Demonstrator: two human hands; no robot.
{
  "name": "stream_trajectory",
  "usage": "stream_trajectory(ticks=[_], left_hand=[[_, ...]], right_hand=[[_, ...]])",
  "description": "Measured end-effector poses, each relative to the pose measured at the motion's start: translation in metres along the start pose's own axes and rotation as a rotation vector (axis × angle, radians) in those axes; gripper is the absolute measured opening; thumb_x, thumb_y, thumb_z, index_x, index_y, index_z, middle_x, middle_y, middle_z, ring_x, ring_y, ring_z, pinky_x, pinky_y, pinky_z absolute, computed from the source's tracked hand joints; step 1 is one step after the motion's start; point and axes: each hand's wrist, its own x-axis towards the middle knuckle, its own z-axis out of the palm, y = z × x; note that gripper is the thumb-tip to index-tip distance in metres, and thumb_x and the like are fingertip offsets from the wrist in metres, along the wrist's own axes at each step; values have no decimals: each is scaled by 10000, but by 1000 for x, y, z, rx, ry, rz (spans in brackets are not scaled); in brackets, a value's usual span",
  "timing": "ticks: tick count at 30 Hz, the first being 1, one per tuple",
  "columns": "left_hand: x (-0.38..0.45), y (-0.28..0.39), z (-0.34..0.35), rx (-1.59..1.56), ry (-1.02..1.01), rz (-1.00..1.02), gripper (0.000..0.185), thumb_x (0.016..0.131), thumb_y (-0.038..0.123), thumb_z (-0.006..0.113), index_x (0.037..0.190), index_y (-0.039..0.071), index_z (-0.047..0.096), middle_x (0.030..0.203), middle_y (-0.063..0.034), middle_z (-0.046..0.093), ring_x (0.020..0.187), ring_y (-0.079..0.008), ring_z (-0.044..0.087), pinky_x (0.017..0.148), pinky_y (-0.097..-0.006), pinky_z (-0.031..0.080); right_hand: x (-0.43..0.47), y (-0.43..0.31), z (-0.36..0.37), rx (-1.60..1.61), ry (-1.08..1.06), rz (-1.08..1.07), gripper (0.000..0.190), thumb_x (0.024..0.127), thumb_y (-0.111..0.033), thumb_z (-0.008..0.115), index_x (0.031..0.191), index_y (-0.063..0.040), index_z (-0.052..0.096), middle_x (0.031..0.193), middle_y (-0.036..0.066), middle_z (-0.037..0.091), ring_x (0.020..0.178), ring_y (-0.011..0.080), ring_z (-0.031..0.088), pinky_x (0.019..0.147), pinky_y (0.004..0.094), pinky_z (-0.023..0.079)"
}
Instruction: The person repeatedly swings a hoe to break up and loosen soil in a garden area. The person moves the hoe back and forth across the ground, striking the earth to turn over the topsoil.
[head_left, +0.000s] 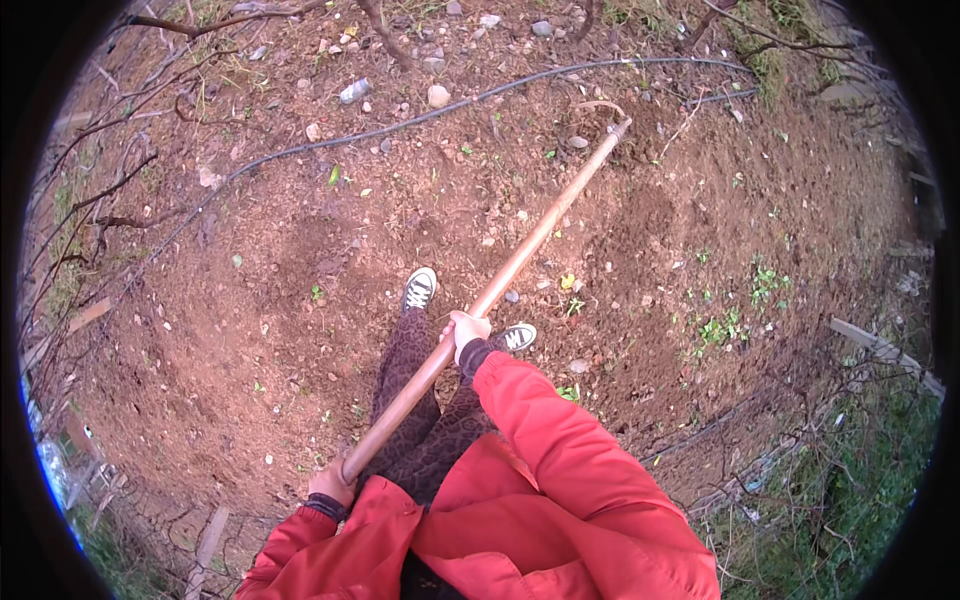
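A long wooden tool handle (534, 238) slants across the view from lower left to upper right. My left hand (331, 482) grips its near end beside my hip. Farther up, my right hand (466, 330) is wrapped around the shaft, in front of my legs. At the far end a thin curved metal head (604, 105), like that of a hoe, rests at the soil; part of it blends into the ground, so its exact shape is hard to tell. Loose brown soil (645, 217) lies around that end.
A black irrigation hose (330, 142) curves across the ground beyond my feet. Bare branches (97, 195) reach in at the left. Stones (439, 96) and a crumpled can-like piece of litter (354, 91) lie ahead. Small green weeds (720, 330) grow at right, near a wooden stake (885, 349).
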Motion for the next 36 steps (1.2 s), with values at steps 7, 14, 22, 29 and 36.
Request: stream_trajectory(ticks=[7,14,22,29,36], left_hand=[[5,5,10,60,7,-26,379,663,225,555,1014,107,475,692,-161,583,662,-329,576,620,-430,454],[20,-8,28,83,26,-45,374,642,207,559,999,139,471,712,-147,589,661,-309,584,610,-412,466],[60,49,-3,-172,113,97,300,654,275,597,901,136,497,719,-152,585,692,-332,572,632,-425,450],[-36,-68,50,-100,-110,-321,417,626,310,607,992,143,497,826,-167,587,784,-328,567,685,-414,450],[-107,-152,104,-170,-273,-460,420,575,300,642,948,151,521,821,-164,591,803,-314,572,694,-391,454]], right_hand=[[64,-76,-14,199,-111,-3,161,683,-96,578,651,-74,421,525,43,405,422,176,418,424,328,401],[55,-67,-6,38,-80,67,158,665,-59,557,594,-60,415,458,55,393,390,195,406,401,343,385],[49,-144,28,-31,-6,-245,123,673,-22,534,616,-48,428,479,43,423,366,162,421,354,307,390],[12,55,47,-123,-10,81,107,660,-5,527,644,-28,423,445,67,416,316,183,431,298,332,381],[-76,129,11,-151,-191,308,120,681,-35,555,618,-24,454,499,72,443,385,206,469,362,354,419]])
